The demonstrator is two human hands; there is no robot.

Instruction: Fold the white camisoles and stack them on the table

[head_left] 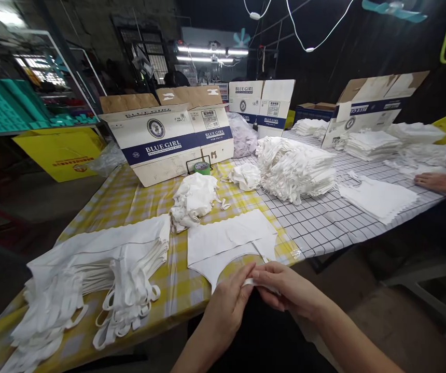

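Note:
My left hand and my right hand meet just over the table's near edge. Both are closed, with a narrow white strap pinched between their fingertips. Some white cloth hangs below my right hand, mostly hidden by the wrist. Flat on the table right beyond my hands lies a white strapped top with a curved neckline. To the left is a thick stack of similar white tops, their looped straps dangling toward the near edge. A crumpled heap of white cloth sits behind the flat top.
A yellow checked cover and a white grid cover lie on the table. Printed cartons stand at the back, near green tape. A big white garment pile is at centre right. Another person's hand rests by white garments.

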